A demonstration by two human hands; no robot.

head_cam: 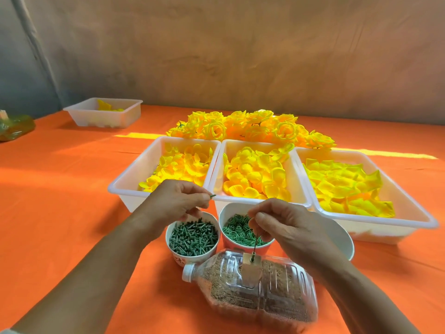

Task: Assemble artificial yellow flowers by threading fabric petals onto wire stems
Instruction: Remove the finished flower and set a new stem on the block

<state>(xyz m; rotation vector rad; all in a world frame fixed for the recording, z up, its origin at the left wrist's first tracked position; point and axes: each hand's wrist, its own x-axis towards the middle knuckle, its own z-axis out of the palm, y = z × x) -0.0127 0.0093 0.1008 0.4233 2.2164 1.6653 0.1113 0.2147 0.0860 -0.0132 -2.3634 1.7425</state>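
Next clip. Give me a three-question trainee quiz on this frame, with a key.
1. True or false: the left hand pinches a green peg.
2. How many petal trays stand side by side?
3. The right hand pinches: A) a petal, B) the wire standing on the bottle, C) a ring.
Key: 1 true; 2 three; 3 B.

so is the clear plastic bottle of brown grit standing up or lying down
Lying on its side: the clear plastic bottle rests lengthwise on the orange tablecloth, white cap at its left end.
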